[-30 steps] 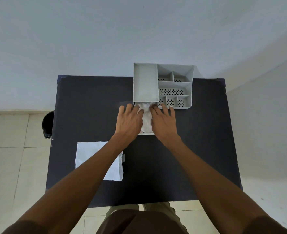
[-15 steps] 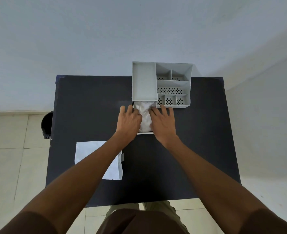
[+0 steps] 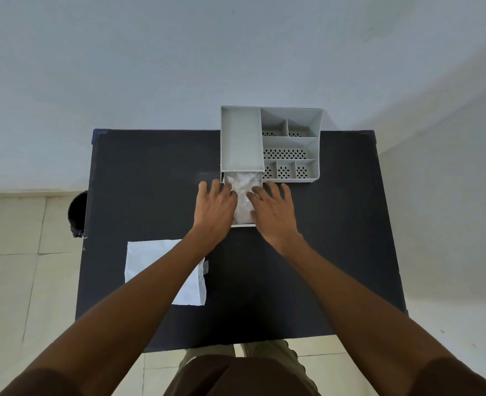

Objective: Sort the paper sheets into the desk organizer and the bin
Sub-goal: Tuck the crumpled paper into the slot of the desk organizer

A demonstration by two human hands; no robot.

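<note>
crumpled paper (image 3: pixel 243 192) in organizer (image 3: pixel 290 144) drawer, flat sheet (image 3: pixel 150 258) nearby

No lettering, label, brand or number is legible anywhere in this view. The grey desk organizer (image 3: pixel 270 144) and the white paper sheet (image 3: pixel 150 261) appear unmarked.

Dark worktop (image 3: pixel 150 172), rectangular, set against a pale wall (image 3: pixel 179 58); cream tiled floor (image 3: pixel 10 270) left and right of the worktop.

Soft, even daylight is falling across the scene; shadows are staying faint, and wide-angle distortion is bending the edges.
</note>
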